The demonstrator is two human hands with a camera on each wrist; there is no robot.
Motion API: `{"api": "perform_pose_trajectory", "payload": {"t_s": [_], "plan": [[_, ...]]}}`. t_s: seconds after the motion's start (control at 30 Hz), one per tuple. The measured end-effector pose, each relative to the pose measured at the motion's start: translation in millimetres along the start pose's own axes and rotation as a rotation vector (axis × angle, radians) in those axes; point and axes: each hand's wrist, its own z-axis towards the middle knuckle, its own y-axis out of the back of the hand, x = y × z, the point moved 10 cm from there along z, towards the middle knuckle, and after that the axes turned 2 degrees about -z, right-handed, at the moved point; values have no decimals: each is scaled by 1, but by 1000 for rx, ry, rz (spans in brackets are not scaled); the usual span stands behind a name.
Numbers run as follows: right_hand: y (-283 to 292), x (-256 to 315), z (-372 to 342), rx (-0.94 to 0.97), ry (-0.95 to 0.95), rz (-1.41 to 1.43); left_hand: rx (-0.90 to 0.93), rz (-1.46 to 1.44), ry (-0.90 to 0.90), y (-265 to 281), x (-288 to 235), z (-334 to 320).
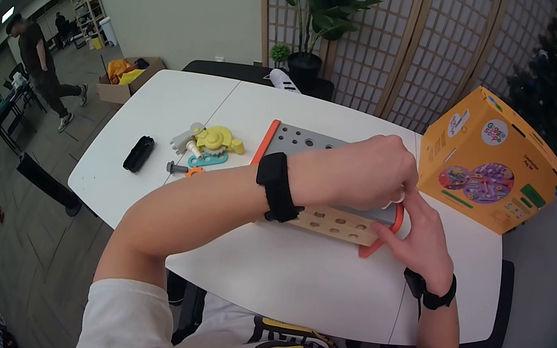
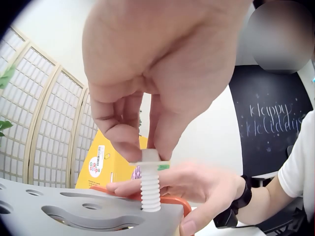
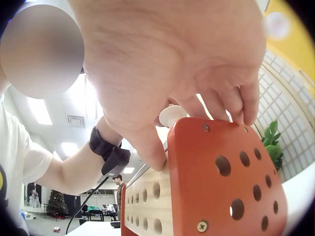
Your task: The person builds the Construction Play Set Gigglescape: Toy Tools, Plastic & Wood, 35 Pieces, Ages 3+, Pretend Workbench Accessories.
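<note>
A white threaded screw stands upright at a corner of the grey perforated top. Thumb and fingers of my left hand pinch its head from above. My right hand rests around the orange end panel, with the thumb against the wooden side and the other fingers over the panel's top edge. In the right wrist view the screw's round head shows just above the panel's corner. The left forearm covers part of the toy bench in the head view.
Left of the bench lie a yellow toy piece, a teal strip and a grey bolt. A black case lies farther left. A yellow box stands at the back right. A person walks in the background.
</note>
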Motion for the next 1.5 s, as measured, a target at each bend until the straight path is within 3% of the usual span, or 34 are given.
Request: {"api": "perform_pose_trajectory", "payload": {"t_s": [0.27, 0.47, 0.57, 0.67, 0.77, 0.93, 1.17, 1.27, 1.5], "plan": [[2, 1, 0, -7, -2, 10, 31, -17, -32, 2, -8, 1], [5, 6, 0, -41, 47, 9, -122, 120, 7, 7, -4, 0], [5, 5, -1, -62, 47, -3, 2, 227, 178, 1, 9, 1], [4, 5, 0, -54, 48, -14, 66, 190, 102, 3, 6, 0], [4, 6, 1, -22, 27, 3, 10, 4, 37, 4, 3, 0], [1, 3, 0, 66, -34, 40, -50, 32, 60, 4, -5, 1], [4, 1, -2, -49, 22, -8, -91, -31, 49, 9, -4, 0], [2, 0, -1, -41, 8, 1, 49, 54, 71, 2, 5, 1], [2, 2, 0, -2, 10, -8, 40, 62, 166, 2, 0, -1]]}}
